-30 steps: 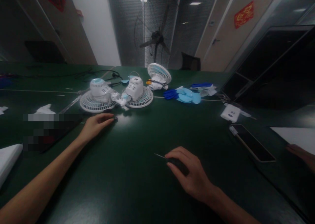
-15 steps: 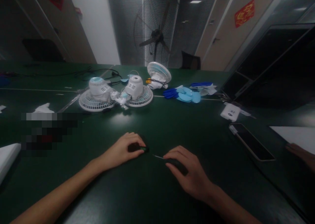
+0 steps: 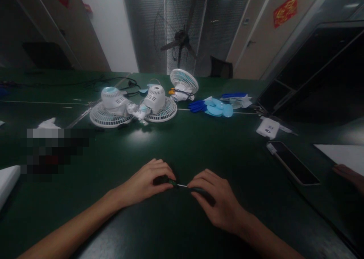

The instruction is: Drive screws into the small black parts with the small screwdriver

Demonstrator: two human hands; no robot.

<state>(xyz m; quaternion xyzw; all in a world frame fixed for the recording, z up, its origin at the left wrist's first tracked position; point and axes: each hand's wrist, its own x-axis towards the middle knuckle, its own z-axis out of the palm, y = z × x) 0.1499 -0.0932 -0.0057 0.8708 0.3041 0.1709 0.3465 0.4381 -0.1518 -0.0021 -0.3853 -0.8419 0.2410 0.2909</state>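
Both hands worked close together near the front edge of the table (image 3: 182, 145). The left hand (image 3: 148, 183) was curled shut around a small dark part (image 3: 162, 180) with a greenish end, pinned low against the table top. The right hand (image 3: 218, 204) was closed over the dark handle of a slim screwdriver (image 3: 182, 185), whose thin metal shaft pointed left and met the part's end. By the look of it the tip had just been brought to the part; whether it was seated or anything had been turned could not be told. Farther back lay three small white fans (image 3: 110, 109), two face down on their grilles with motor housings up, beside loose blue blades (image 3: 216, 109), seemingly not yet put together. A phone (image 3: 292, 162) and a white box (image 3: 267, 127) lay well apart to the right, where another person's hand (image 3: 348, 173) rested by a white sheet (image 3: 341, 154). Nothing lay between the hands and the fans.
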